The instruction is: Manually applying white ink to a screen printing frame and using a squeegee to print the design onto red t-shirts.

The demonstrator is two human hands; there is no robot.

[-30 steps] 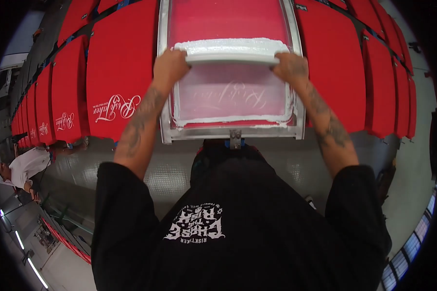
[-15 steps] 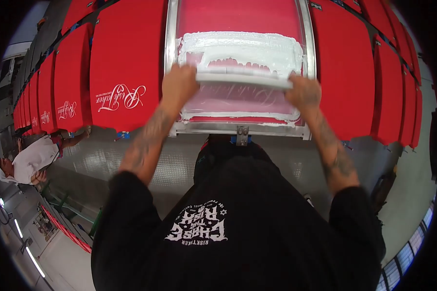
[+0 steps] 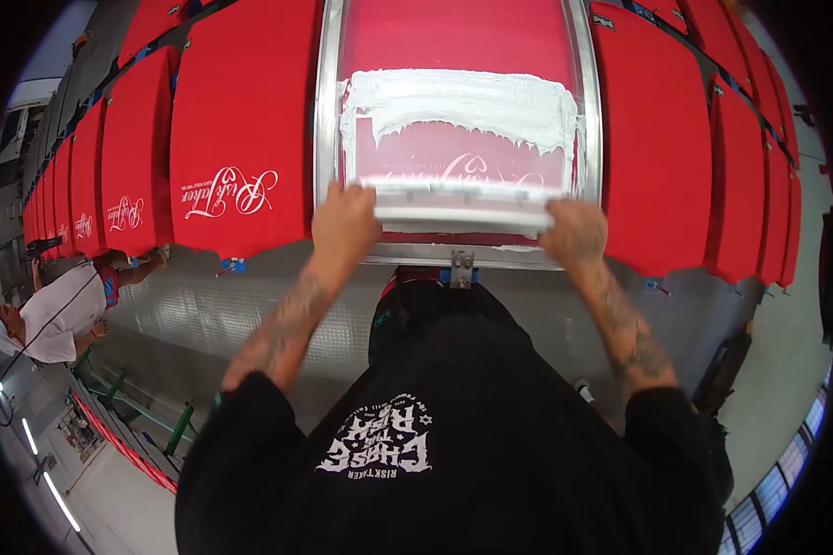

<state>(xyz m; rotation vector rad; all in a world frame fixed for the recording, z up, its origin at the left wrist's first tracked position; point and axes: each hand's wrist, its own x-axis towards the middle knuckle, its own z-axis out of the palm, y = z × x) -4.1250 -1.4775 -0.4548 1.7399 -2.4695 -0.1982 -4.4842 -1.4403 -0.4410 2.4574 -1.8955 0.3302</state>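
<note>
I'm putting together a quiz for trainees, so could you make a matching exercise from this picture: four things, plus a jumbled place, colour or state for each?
Things:
1. Left hand
2. White paste
3. Metal frame
4. Right hand

Descriptions:
A. silver, along the sides of the screen
B. gripping the right end of the bar
C. in a ragged-edged band beyond the bar
D. gripping the bar's left end

Pairs: 1-D, 2-C, 3-A, 4-B

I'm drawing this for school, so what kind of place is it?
Probably a screen-printing workshop: white ink lies on a framed screen, a squeegee is held across it, and red cloths, some with white prints, lie on both sides.
</note>
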